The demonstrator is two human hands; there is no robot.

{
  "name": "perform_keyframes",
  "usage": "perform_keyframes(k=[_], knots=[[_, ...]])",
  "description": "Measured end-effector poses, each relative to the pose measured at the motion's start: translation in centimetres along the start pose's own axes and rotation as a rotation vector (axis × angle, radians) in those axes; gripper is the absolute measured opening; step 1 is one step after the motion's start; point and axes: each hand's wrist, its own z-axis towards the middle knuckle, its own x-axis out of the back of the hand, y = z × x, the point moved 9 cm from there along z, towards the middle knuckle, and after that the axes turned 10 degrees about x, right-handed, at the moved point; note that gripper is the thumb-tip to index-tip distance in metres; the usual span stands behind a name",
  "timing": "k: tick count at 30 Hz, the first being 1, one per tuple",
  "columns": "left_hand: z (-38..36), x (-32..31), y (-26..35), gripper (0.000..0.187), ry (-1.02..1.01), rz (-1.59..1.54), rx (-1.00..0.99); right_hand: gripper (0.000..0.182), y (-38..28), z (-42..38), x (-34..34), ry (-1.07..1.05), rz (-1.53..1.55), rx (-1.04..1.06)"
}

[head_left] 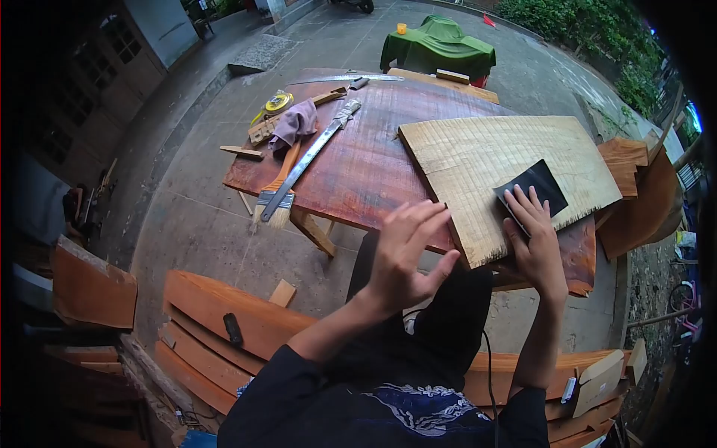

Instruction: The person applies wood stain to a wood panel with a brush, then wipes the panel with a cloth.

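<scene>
My right hand [535, 243] has its fingers laid over a black sheet of sandpaper [547, 178], with the thumb at the sheet's near edge. Beneath the sheet lies a pale wooden board [478, 160] with a rough, saw-marked face. My left hand [409, 254] is raised near the board's left edge, fingers stretched and thumb apart, holding nothing. The board rests at an angle on a reddish wooden table [358, 168], its near end sticking out over the front edge.
On the table's left lie a long metal blade [310, 160] with a wrapped handle, a wide brush [284, 187], a purple cloth [293, 125] and a yellow tape measure [279, 102]. Behind stands a green-covered stand [441, 48]. Curved reddish planks [216, 306] lie at lower left.
</scene>
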Motion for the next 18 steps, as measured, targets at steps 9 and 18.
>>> perform_keyframes(k=[9, 18], knots=[[0.9, 19.7, -11.6, 0.063, 0.253, 0.694, 0.525, 0.068, -3.7, 1.2, -0.1, 0.089, 0.162, 0.145], [-2.8, 18.8, -16.3, 0.085, 0.126, 0.501, 0.626, 0.062, -2.8, 0.5, -0.5, 0.139, 0.212, 0.151]])
